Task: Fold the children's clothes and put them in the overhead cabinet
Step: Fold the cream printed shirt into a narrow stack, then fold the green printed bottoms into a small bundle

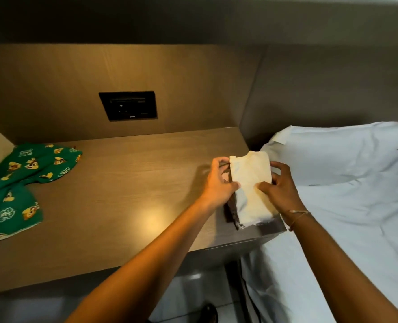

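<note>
Both hands meet over the right end of the wooden table (123, 194), holding a folded cream garment (251, 180) between them. The left hand (219, 180) grips its left edge with thumb and curled fingers, and the right hand (279, 183) holds the right edge, thumb pressed on the front of the cloth and the fingers bent round behind. The garment is a narrow, upright strip. Its top stands above the fingertips and its lower end hangs down to the table's near right corner. Below the left hand, against the cream cloth's lower left side, a dark brown piece of fabric (231, 209) shows; whether it is part of the same garment or a separate one cannot be told. A thin bracelet (298, 215) circles the right wrist. Far to the left of the left hand, at the other end of the table, a green children's garment (18, 183) printed with yellow cartoon figures lies spread and unfolded. Beyond the hands and to their left, a black socket panel (128, 105) is set into the wooden back wall. To the right of the right hand lies a bed (356, 229) with a white sheet, with a white pillow (333, 150) just past the fingertips.
</note>
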